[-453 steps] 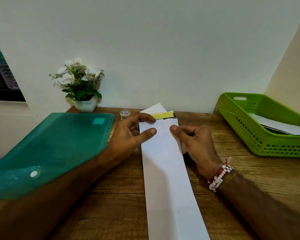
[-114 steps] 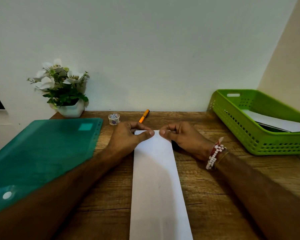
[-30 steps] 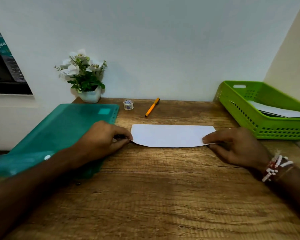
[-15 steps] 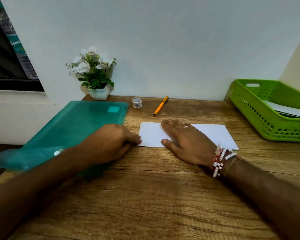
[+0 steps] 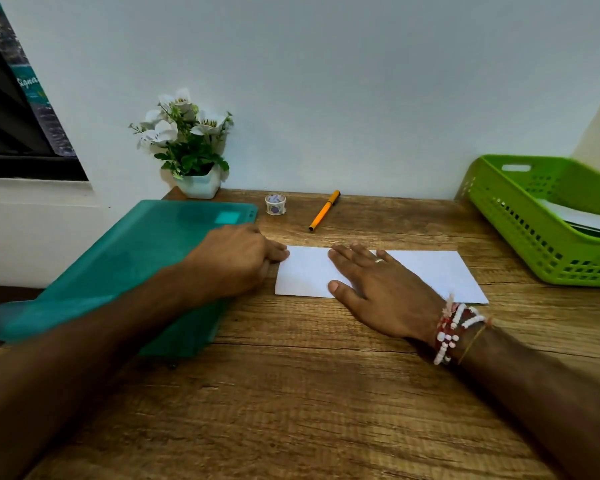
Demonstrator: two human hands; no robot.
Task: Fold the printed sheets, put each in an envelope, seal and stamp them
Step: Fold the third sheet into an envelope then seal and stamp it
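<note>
Head view: I see the wooden desk (image 5: 309, 403) bare across its near half, between the two forearms. Farther back the room narrows. A teal folder (image 5: 136, 258) overhangs the desk's left edge and a green basket (image 5: 534, 244) sits at the right edge. Along the wall stand a flower pot (image 5: 200, 185), a small tape roll (image 5: 275, 204) and an orange pen (image 5: 324, 210), each apart from the others.

The white envelope (image 5: 430, 271) lies flat, lengthwise across the middle of the desk, between folder and basket and apart from the pen. Its visible face is plain, with straight edges. The right hand (image 5: 378, 289) lies spread on its left half, palm down, fingers straight. The left hand (image 5: 232, 261) sits at its left short edge with curled fingers, tips touching the paper; I cannot tell whether they pinch it.

The right hand hides part of the envelope's near edge. The left forearm covers part of the folder. The picture's right edge cuts the basket off, and the white sheets (image 5: 582, 216) inside show only partly.
</note>
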